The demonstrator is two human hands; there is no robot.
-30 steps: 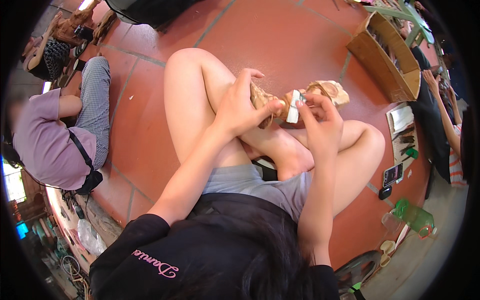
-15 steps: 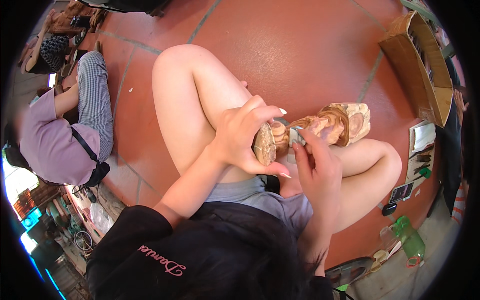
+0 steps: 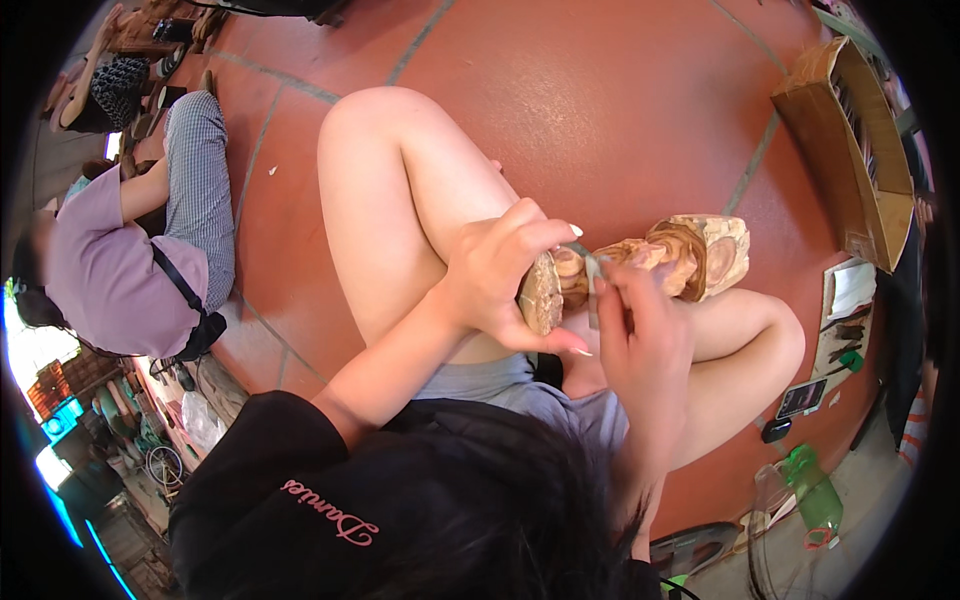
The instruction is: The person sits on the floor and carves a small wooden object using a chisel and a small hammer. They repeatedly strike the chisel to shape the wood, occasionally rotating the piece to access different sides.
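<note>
Left hand [image 3: 492,275] has its grip around brown-and-tan carved wooden figure's [image 3: 668,252] rough end (likely stiff, hefty; best held there), right hand [image 3: 645,335] pinches thin pale strip [image 3: 593,272].

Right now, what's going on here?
A person sitting on the red tiled floor is working on a carved wooden piece held over their bent legs. The left hand grips its rough, pale near end. The right hand, blurred, pinches a small pale strip at the narrower part; whether it is pressing there I can't tell. An open cardboard box and a phone sit off to the right.
</note>
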